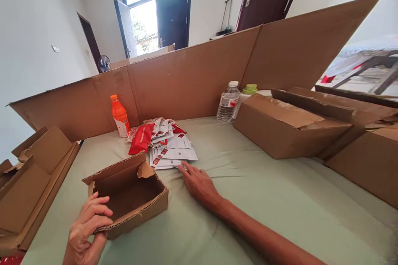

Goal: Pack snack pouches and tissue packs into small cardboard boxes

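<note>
The left hand (pixel 88 225) grasps the open carton (pixel 144 214) by its wall at eight o'clock, probably so that it stays steady. The packets (pixel 174 153) lie at one o'clock from it, and the right hand (pixel 198 183), holding nothing, rests its fingertips by their nearest edge.
</note>
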Motion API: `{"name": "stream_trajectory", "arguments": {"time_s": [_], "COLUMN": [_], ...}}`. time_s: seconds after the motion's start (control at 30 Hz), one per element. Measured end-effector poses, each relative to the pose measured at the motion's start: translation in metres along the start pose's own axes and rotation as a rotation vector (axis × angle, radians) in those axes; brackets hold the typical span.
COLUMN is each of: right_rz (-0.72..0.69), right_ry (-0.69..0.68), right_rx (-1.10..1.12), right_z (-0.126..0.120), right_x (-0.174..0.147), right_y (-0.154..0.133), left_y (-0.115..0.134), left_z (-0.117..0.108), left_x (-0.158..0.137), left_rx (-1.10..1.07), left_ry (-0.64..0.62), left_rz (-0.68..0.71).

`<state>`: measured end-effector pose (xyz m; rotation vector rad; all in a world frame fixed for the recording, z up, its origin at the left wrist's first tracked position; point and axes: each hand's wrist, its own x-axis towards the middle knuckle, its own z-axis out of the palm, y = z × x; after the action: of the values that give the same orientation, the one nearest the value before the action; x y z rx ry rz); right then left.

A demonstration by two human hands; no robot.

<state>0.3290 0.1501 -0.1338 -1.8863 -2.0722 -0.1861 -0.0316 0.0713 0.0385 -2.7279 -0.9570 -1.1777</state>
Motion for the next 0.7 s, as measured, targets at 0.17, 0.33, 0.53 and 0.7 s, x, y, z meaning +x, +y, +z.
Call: {"name": "stream_trajectory", "arguments": {"time_s": [0.17, 0.33, 0.53, 0.7], "right_rz": [0.008, 0.003, 0.003, -0.020], "right_ry": [-0.086, -0.129, -0.065, -0.032], "right_rx": [-0.066, -0.095, -0.102, -0.042], "right_z": [-0.015, -0.040, -0.089, -0.116], "right_x": [0.040, 0.049, -0.019, -0.098], "right_y": [0.006, 0.014, 0.033, 0.057], "left_y": [0.007, 0.010, 0.010, 0.008], "left_z": [-0.007, 0.000, 0.004, 0.009], "left_x": [-0.004, -0.005, -0.008, -0.014], "left_rx": [-0.070, -0.092, -0.113, -0.131], "left_ry": [0.014, 0.071, 0.100, 0.136], "left_rz": [-0.035, -0.061, -0.066, -0.094]}}
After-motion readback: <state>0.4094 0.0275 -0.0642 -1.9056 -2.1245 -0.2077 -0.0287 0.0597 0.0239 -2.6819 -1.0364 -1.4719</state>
